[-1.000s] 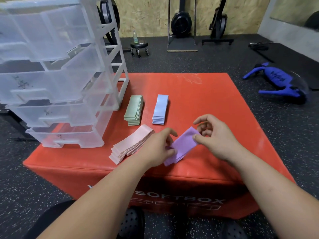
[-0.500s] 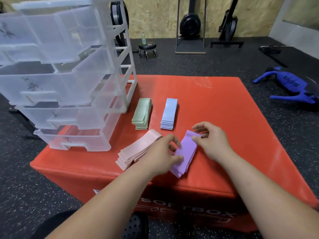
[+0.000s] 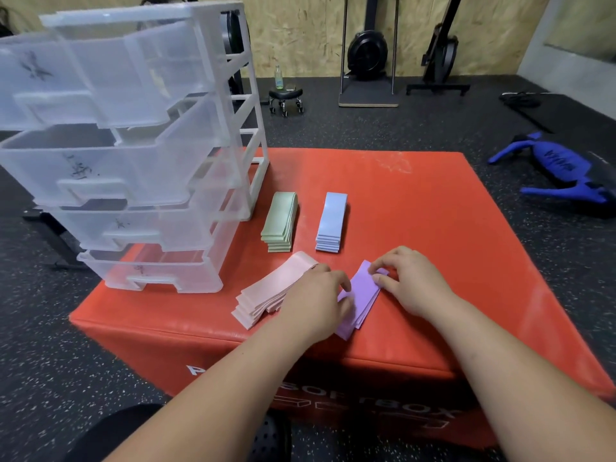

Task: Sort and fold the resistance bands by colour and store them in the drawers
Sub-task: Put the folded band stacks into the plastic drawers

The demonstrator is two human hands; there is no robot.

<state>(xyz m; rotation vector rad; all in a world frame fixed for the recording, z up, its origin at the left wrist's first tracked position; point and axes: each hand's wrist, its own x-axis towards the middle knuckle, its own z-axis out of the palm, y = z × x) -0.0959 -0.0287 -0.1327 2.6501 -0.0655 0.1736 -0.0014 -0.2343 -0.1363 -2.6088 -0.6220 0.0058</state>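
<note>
Purple band (image 3: pixel 361 295) lower, flatter on the box (image 3: pixel 416 201)

Left hand (image 3: pixel 313 305) and right hand (image 3: pixel 413 288): bare. Left forearm (image 3: pixel 233 388) and right forearm (image 3: pixel 500 371): uncovered to the frame edge. Lower left: one leg (image 3: pixel 110 431) in plain black fabric. Bottom centre: one black shoe (image 3: pixel 270 438), smooth moulded upper pierced with rows of small round holes.
</note>
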